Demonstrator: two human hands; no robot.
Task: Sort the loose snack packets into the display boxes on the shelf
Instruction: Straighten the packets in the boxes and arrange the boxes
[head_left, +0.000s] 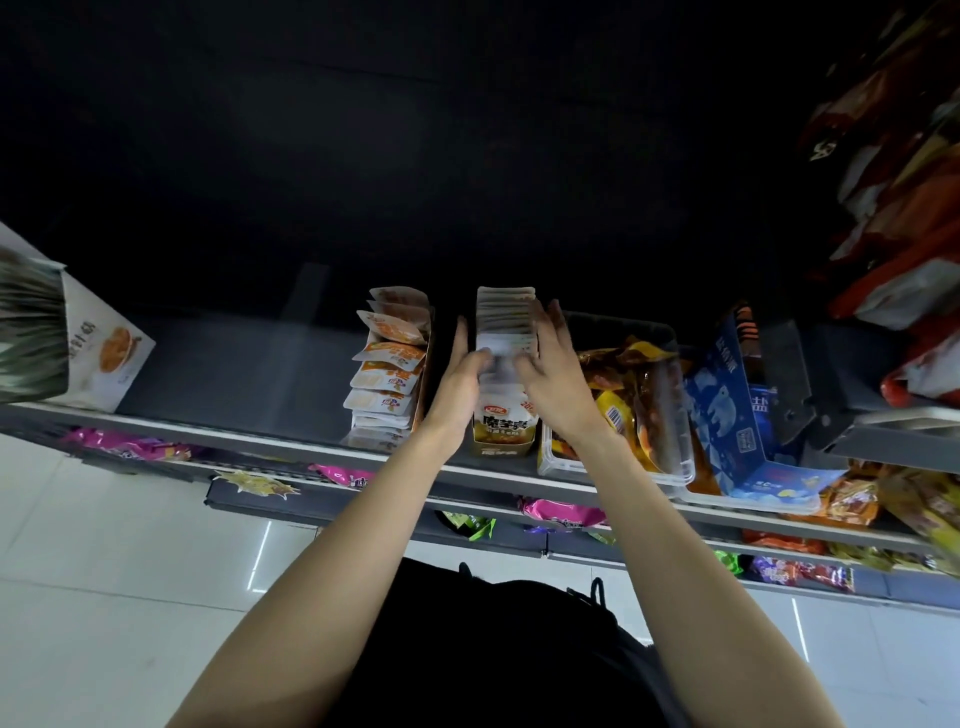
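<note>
A narrow yellow-and-white display box (504, 431) stands on the shelf (234, 364) at the middle, packed with a row of white snack packets (506, 312). My left hand (460, 382) lies along the box's left side, its fingers bent over the packets near the front. My right hand (553, 371) lies along the right side, fingers reaching over the same packets. The fingertips are blurred, so whether they pinch a packet is unclear. To the left stands another display box (387, 374) of orange-and-white packets.
A clear plastic tray (675, 467) of yellow and orange packets stands right of the box, then a blue box (727, 410). A white carton (104, 358) stands far left. Red bags (893, 234) hang at the right. Lower shelves hold pink and green packets (561, 512).
</note>
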